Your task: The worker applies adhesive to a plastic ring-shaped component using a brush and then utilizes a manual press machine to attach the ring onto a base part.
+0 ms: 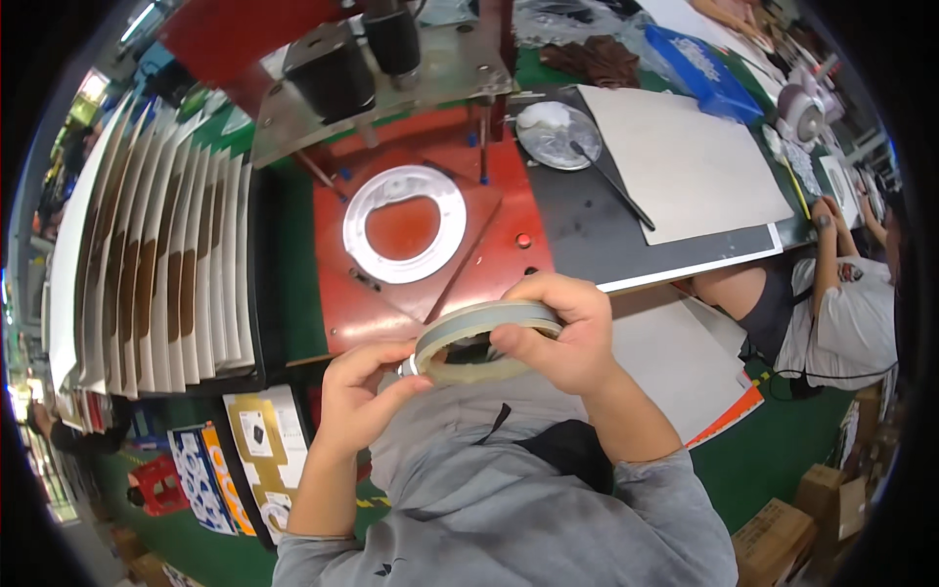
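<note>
Both my hands hold a thick grey and cream ring [486, 317], tilted in front of my body at the near edge of the red machine bed. My left hand [364, 391] pinches its left edge between thumb and fingers, with a small shiny white bit showing there. On the right side, my right hand [565, 338] grips the ring, thumb inside the opening and fingers over the outside. Beyond it, a flat white ring with a D-shaped hole [447, 217] lies on the red machine bed [489, 256]. The ring's exact kind is not clear.
A press head with a clear plate [430, 93] overhangs the bed. Upright card sheets [161, 254] stand at left. To the right lie a round dish [562, 147], a dark brush-like tool [616, 191], a pale board [675, 161] and a blue tray [699, 73]. Another person [841, 303] sits at right.
</note>
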